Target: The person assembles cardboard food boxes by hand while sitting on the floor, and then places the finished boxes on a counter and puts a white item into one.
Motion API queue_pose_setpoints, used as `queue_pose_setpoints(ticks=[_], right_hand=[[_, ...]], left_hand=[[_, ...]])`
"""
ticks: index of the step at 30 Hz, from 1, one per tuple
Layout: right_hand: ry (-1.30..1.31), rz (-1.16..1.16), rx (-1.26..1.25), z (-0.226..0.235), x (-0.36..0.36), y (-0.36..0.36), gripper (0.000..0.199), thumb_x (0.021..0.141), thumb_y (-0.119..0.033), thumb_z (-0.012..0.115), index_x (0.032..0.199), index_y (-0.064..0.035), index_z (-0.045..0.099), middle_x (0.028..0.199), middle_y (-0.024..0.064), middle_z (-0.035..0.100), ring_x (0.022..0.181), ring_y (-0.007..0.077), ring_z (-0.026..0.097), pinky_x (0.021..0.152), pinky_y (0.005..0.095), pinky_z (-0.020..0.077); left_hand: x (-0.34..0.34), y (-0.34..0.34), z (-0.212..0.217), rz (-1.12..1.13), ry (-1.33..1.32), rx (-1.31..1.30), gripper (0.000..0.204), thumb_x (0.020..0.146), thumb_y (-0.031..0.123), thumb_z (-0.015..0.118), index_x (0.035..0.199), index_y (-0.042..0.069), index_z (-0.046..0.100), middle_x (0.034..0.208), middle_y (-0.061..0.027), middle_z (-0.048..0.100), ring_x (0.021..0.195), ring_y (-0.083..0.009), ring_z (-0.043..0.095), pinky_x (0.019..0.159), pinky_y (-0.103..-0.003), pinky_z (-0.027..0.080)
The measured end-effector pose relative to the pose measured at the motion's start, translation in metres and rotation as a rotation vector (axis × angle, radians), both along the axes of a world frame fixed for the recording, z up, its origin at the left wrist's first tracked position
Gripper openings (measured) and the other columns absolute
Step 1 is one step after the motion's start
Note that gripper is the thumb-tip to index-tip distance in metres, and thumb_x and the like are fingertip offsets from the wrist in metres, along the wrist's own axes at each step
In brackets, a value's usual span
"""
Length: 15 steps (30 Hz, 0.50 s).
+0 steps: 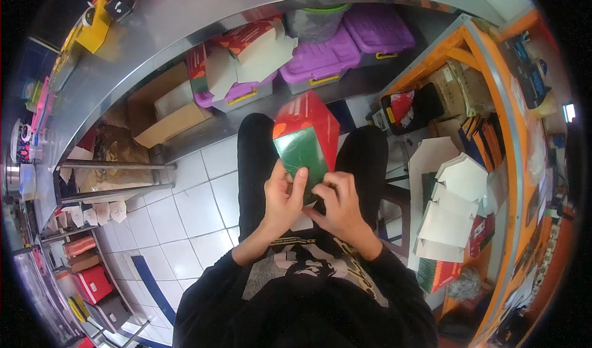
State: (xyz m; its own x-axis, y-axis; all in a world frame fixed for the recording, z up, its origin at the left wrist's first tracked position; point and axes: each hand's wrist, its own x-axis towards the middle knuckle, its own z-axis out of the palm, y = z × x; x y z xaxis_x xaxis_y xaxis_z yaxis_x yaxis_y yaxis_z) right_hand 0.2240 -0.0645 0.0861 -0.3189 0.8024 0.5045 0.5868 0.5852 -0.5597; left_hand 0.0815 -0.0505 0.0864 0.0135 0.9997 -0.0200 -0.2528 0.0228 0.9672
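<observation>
Above my lap I hold a printed cardboard box (306,147), red on its far part and green on the near panel. Its far end is angled to a blunt point. My left hand (283,197) grips the near left edge, thumb lying on the green panel. On the near right edge, my right hand (339,203) has its fingers curled and pressed against the card. Part of the box's near end is hidden behind my fingers. To the right lies an overlapping row of similar boxes (447,218), with white inner sides showing and red and green print at the near end.
Under the steel counter (179,24) stand purple-lidded bins (320,58), with more red and white cartons (253,49) on one. A brown cardboard box (169,126) sits left of them. An orange-framed shelf (502,101) rises at right. White floor tiles (197,212) show at left.
</observation>
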Motion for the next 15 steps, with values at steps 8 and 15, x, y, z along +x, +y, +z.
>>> queue_pose_setpoints(ticks=[8,15], right_hand=[[0.297,0.126,0.263,0.001,0.018,0.007,0.032,0.063,0.002,0.074,0.092,0.0007,0.061,0.095,0.0132,0.063,0.089,0.0346,0.063,0.072,0.0377,0.0554],[0.004,-0.007,0.370,0.026,0.014,0.013,0.029,0.065,-0.001,0.073,0.094,-0.0014,0.069,0.101,0.0086,0.064,0.088,0.0294,0.061,0.072,0.0369,0.0554]], left_hand=[[-0.008,0.007,0.007,0.095,-0.374,-0.044,0.034,0.100,0.016,0.044,0.130,0.002,0.037,0.116,-0.0101,0.056,0.100,-0.0174,0.059,0.080,-0.032,0.053],[0.010,-0.015,-0.011,0.075,-0.270,0.043,0.034,0.096,0.001,0.046,0.129,0.003,0.036,0.114,-0.0103,0.055,0.098,-0.0124,0.057,0.077,-0.023,0.048]])
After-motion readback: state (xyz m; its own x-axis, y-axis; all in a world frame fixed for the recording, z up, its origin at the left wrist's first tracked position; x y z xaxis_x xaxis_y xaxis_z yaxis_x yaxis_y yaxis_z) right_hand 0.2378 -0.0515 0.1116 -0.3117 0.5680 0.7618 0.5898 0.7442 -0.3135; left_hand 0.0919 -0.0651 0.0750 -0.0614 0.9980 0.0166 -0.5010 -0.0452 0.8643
